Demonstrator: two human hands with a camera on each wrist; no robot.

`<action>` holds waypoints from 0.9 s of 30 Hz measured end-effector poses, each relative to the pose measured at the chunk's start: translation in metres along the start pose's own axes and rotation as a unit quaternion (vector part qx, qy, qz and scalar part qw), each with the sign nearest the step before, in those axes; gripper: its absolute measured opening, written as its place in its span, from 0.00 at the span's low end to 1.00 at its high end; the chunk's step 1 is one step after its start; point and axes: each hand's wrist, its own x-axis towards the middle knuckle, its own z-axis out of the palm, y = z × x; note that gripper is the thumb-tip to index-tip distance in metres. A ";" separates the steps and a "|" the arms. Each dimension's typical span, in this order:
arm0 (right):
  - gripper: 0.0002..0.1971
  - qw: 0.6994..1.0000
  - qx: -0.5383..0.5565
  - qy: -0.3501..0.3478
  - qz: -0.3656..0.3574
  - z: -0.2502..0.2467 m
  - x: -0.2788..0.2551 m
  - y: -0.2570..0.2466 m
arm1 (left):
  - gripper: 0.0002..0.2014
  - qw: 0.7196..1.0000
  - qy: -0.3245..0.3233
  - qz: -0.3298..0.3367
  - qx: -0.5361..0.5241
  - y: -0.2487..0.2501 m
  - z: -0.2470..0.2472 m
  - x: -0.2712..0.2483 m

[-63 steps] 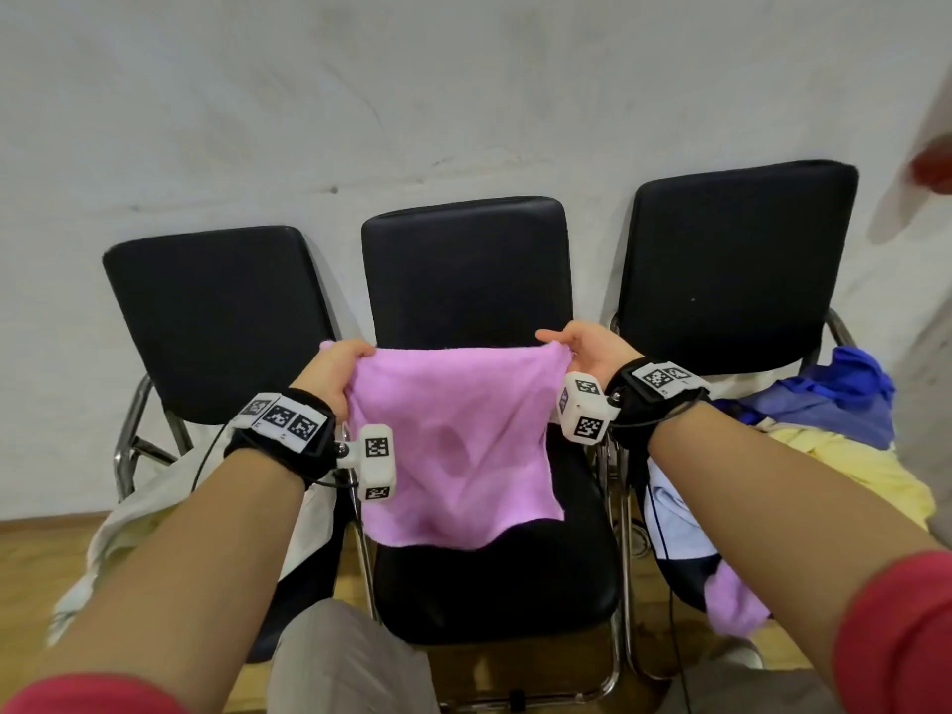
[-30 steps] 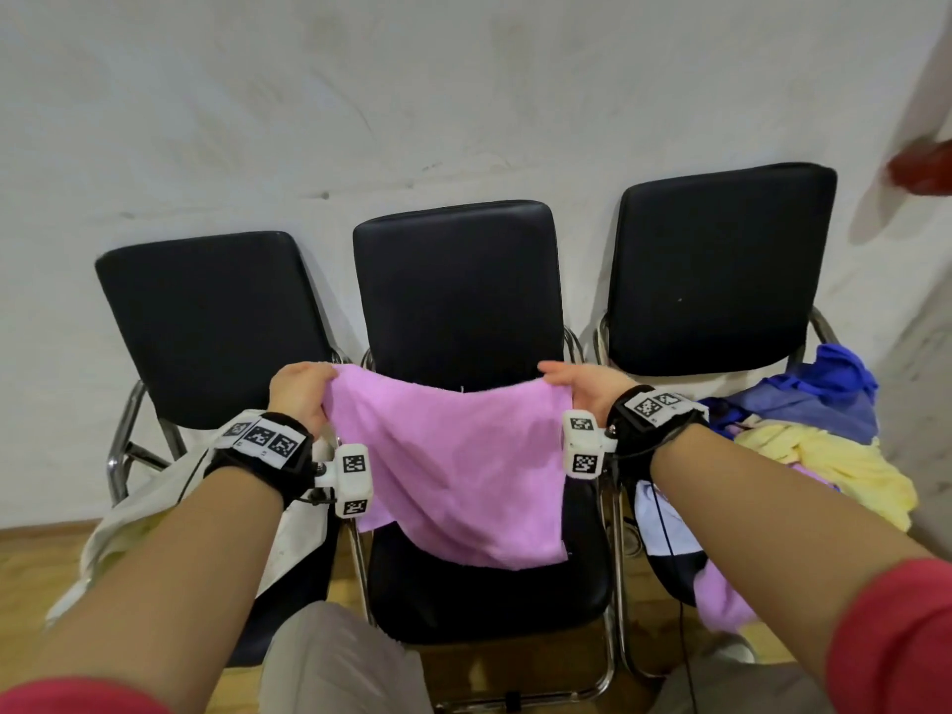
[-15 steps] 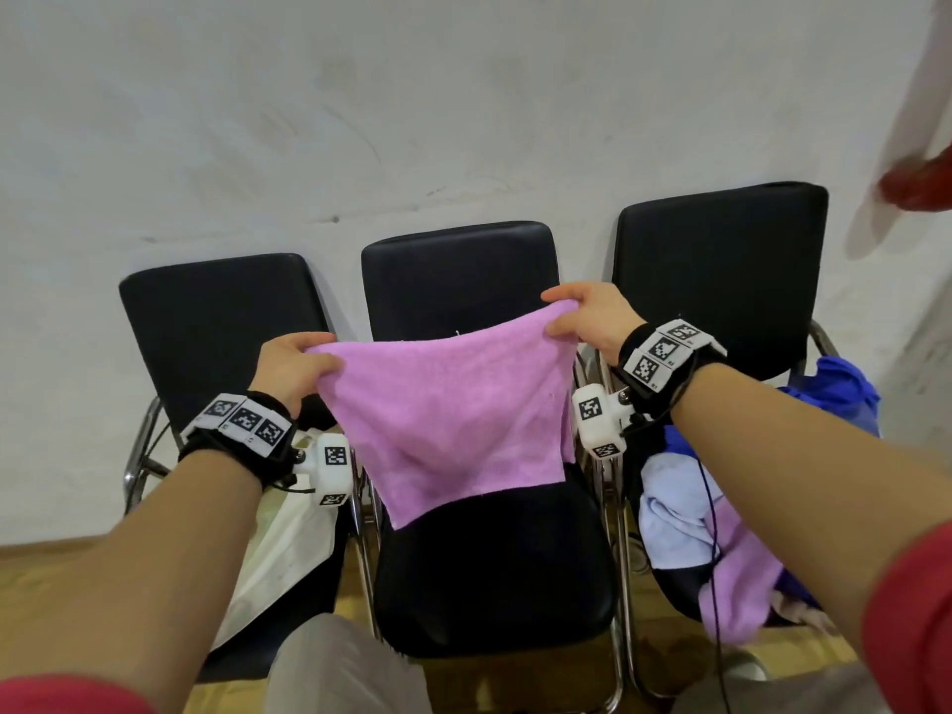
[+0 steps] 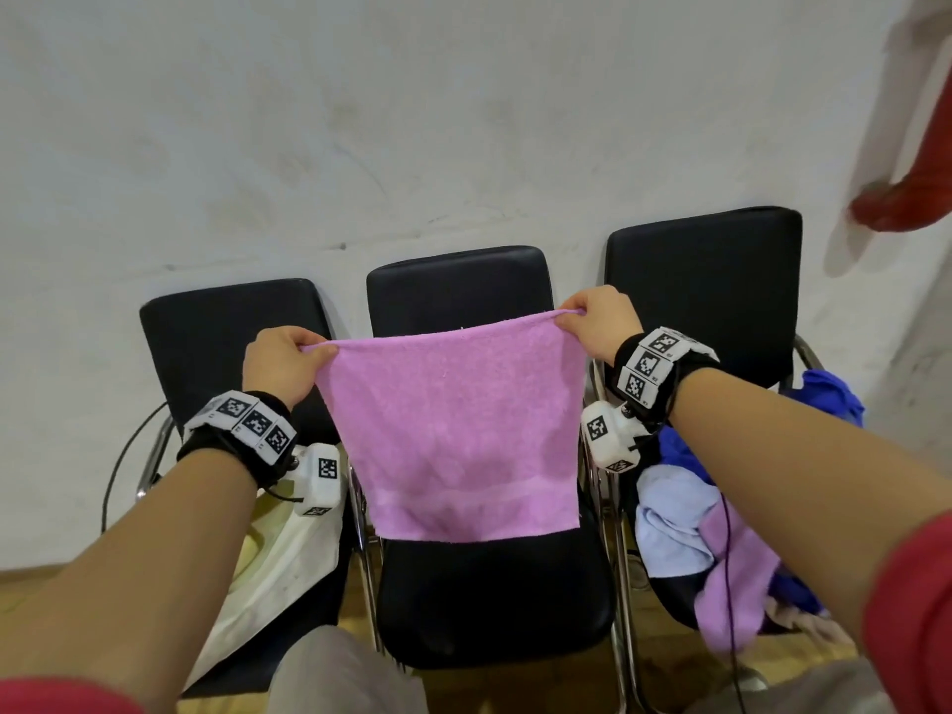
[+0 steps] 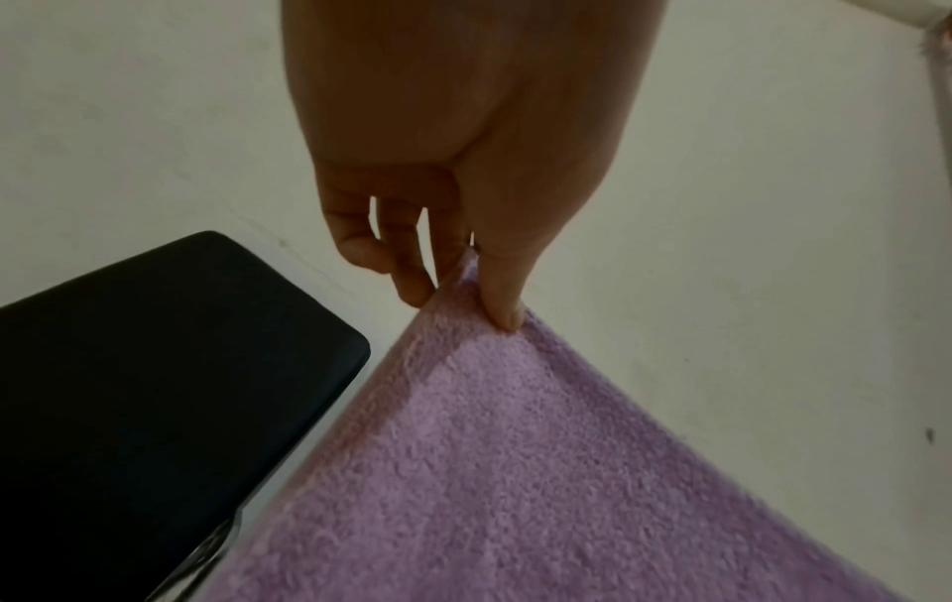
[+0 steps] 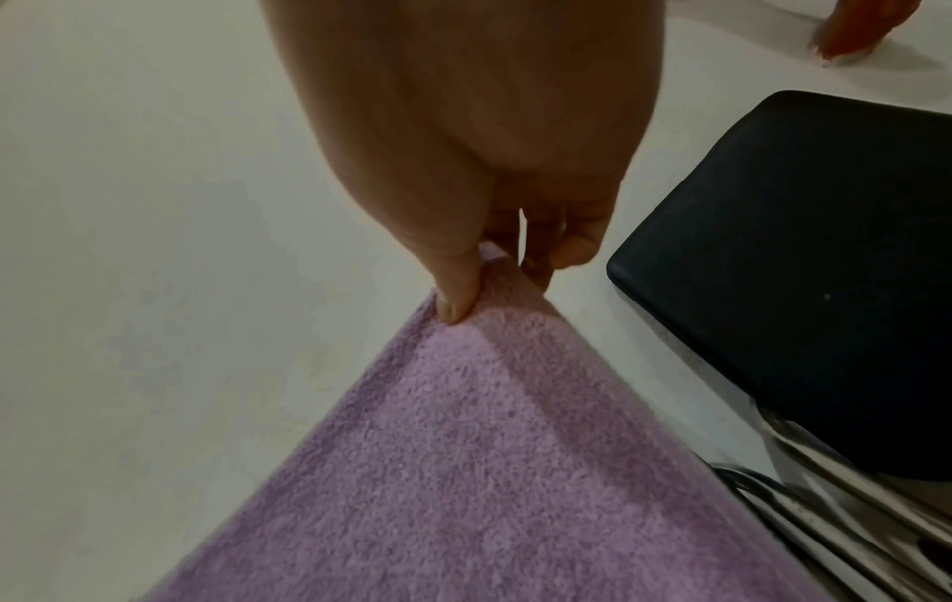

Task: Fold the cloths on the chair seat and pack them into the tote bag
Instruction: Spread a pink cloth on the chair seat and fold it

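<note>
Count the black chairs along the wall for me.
3, side by side: the left chair holding the tote bag, the middle chair behind the held pink cloth, the right chair holding the cloth pile.

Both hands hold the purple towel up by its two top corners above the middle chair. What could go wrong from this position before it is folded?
1. Each hand, left hand and right hand, only pinches a small corner of the purple towel between thumb and fingers; a corner may slip out.
2. The right corner is held higher, so the fold could come out uneven.
3. The pile of cloths hangs over the right chair's front edge and might slide to the floor.
</note>
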 end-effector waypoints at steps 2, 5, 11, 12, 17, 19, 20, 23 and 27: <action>0.10 1.000 -0.013 -0.003 -0.001 -0.005 -0.003 -0.002 | 0.06 1.000 -0.004 0.002 0.015 0.003 -0.004 -0.003; 0.10 1.000 -0.024 0.005 -0.010 -0.013 -0.007 -0.005 | 0.05 1.000 -0.007 0.005 0.020 0.007 -0.008 -0.006; 0.09 1.000 0.014 0.023 0.012 -0.018 -0.010 -0.004 | 0.04 1.000 -0.017 -0.003 -0.007 0.016 -0.009 -0.007; 0.08 0.999 0.034 0.024 0.020 -0.017 -0.009 -0.003 | 0.04 1.000 -0.019 -0.009 -0.019 0.016 -0.007 -0.005; 0.03 0.976 0.193 0.009 0.099 -0.005 -0.002 0.001 | 0.04 0.983 -0.076 -0.075 -0.147 0.014 0.004 0.000; 0.03 0.972 0.209 0.011 0.106 0.003 0.008 0.009 | 0.04 0.964 -0.120 -0.117 -0.205 0.012 0.010 0.004; 0.03 0.972 0.210 0.010 0.108 0.008 0.013 0.013 | 0.05 0.957 -0.133 -0.130 -0.224 0.009 0.015 0.006; 0.07 0.973 0.194 -0.007 0.123 0.025 0.028 0.022 | 0.08 0.948 -0.127 -0.156 -0.246 -0.002 0.037 0.014; 0.10 0.979 0.151 -0.012 0.137 0.052 0.039 0.039 | 0.03 0.953 -0.118 -0.162 -0.228 -0.019 0.076 0.010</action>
